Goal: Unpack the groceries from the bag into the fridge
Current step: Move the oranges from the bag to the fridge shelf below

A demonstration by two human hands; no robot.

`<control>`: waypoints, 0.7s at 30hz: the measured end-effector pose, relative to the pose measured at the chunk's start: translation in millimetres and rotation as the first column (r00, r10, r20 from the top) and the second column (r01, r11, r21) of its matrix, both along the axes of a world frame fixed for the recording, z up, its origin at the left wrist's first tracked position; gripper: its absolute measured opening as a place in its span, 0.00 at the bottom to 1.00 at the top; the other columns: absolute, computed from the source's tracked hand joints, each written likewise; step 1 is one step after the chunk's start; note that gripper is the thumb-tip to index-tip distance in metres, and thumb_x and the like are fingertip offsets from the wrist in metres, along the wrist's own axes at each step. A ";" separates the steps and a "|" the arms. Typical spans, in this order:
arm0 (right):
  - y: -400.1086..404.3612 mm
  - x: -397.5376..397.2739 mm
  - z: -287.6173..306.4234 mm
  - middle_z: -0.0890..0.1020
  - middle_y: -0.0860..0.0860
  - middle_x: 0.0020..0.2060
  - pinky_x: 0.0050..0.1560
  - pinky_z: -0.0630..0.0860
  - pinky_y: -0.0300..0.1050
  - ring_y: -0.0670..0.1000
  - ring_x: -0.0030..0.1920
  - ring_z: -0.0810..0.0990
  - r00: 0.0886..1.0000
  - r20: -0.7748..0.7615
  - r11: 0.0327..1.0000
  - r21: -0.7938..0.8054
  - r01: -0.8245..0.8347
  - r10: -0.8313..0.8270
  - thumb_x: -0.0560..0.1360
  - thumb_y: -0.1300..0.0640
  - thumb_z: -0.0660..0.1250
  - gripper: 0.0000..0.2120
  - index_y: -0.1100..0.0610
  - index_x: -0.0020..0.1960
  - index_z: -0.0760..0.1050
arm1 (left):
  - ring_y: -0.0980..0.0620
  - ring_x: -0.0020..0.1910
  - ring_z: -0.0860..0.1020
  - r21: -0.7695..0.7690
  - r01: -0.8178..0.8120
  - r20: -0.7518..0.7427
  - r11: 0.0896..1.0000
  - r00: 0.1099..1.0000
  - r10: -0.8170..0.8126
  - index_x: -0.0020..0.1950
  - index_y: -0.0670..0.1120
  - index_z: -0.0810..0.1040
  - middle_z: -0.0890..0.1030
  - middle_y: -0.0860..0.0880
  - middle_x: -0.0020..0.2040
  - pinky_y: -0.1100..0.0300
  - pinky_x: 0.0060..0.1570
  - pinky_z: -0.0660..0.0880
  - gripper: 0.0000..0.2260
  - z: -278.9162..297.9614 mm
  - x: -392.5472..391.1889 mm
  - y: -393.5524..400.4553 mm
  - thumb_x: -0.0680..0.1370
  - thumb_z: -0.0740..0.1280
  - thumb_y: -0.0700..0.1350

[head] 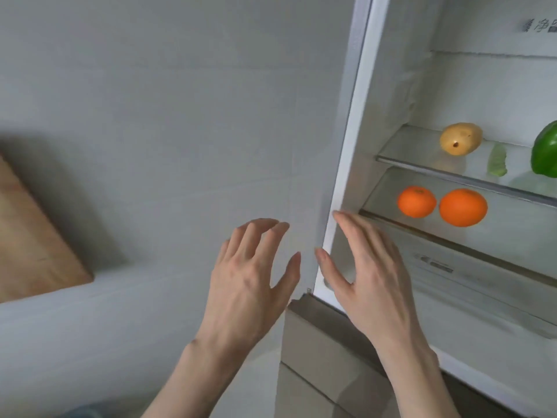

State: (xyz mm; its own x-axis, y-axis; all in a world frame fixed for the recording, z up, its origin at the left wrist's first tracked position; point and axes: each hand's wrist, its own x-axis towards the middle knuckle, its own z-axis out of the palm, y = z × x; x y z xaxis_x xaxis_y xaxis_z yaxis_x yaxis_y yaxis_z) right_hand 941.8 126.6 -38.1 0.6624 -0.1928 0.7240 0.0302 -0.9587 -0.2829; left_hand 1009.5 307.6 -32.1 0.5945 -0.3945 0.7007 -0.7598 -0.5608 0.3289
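The fridge [346,152] stands open on the right. On its upper glass shelf [422,159] lie a yellow potato [460,138], a pale green leaf [497,161] and a green pepper [547,152] cut by the frame edge. Two oranges [416,202] [463,207] sit side by side on the lower shelf. My left hand [250,279] hovers empty in front of the white wall, fingers relaxed. My right hand [367,267] is raised at the fridge's left frame, fingers straight, holding nothing. The bag is out of view.
A wooden board [33,239] leans at the left against the white wall [168,116]. Below the open compartment are the fridge's beige lower drawer fronts [316,357]. A white drawer [482,297] sits under the lower shelf.
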 end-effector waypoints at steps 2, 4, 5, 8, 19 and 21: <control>37.5 3.8 -0.4 0.77 0.51 0.70 0.71 0.71 0.48 0.53 0.71 0.76 0.998 0.000 0.998 -0.006 -0.055 0.055 0.82 0.43 0.64 0.26 0.57 0.74 0.72 | 0.46 0.62 0.78 0.017 -0.095 0.022 0.995 0.995 0.094 0.68 0.45 0.78 0.79 0.49 0.63 0.51 0.58 0.76 0.18 -1.1 -5.7 44.5 0.81 0.66 0.52; 76.4 6.1 -1.4 0.77 0.51 0.71 0.71 0.72 0.48 0.53 0.71 0.75 0.994 -0.001 0.993 -0.015 -0.114 0.114 0.81 0.44 0.66 0.27 0.57 0.75 0.72 | 0.45 0.62 0.77 0.018 -0.190 0.026 0.982 0.982 0.190 0.68 0.45 0.78 0.79 0.49 0.64 0.50 0.60 0.75 0.18 -3.3 -13.2 88.9 0.81 0.67 0.51; 96.6 7.0 -2.0 0.77 0.52 0.71 0.71 0.72 0.48 0.53 0.71 0.76 0.989 -0.002 0.989 -0.019 -0.147 0.147 0.81 0.44 0.66 0.27 0.58 0.75 0.72 | 0.45 0.63 0.77 0.012 -0.236 0.017 0.972 0.972 0.236 0.68 0.45 0.78 0.79 0.48 0.64 0.50 0.60 0.75 0.18 -4.7 -17.7 111.3 0.81 0.67 0.52; 158.3 9.3 -4.3 0.77 0.52 0.71 0.71 0.72 0.50 0.54 0.71 0.76 0.967 0.006 0.967 -0.034 -0.253 0.254 0.80 0.44 0.67 0.28 0.58 0.75 0.72 | 0.45 0.64 0.76 -0.016 -0.376 -0.008 0.926 0.927 0.376 0.68 0.45 0.78 0.79 0.48 0.65 0.48 0.61 0.75 0.18 -8.9 -34.8 181.1 0.81 0.67 0.52; 383.0 10.1 -1.2 0.75 0.50 0.73 0.72 0.70 0.46 0.51 0.72 0.74 0.766 -0.038 0.764 -0.049 -0.643 0.642 0.81 0.42 0.65 0.28 0.56 0.76 0.71 | 0.46 0.67 0.74 -0.009 -0.815 -0.049 0.579 0.579 0.814 0.70 0.47 0.77 0.78 0.49 0.68 0.52 0.67 0.69 0.20 -10.8 -125.5 402.4 0.81 0.65 0.55; 419.6 11.5 -0.2 0.75 0.49 0.73 0.71 0.71 0.48 0.51 0.72 0.74 0.714 -0.047 0.713 -0.050 -0.700 0.698 0.82 0.41 0.65 0.28 0.55 0.76 0.71 | 0.46 0.68 0.74 -0.010 -0.857 -0.055 0.515 0.515 0.855 0.70 0.47 0.77 0.78 0.49 0.68 0.51 0.69 0.68 0.21 -12.0 -139.6 433.6 0.81 0.65 0.56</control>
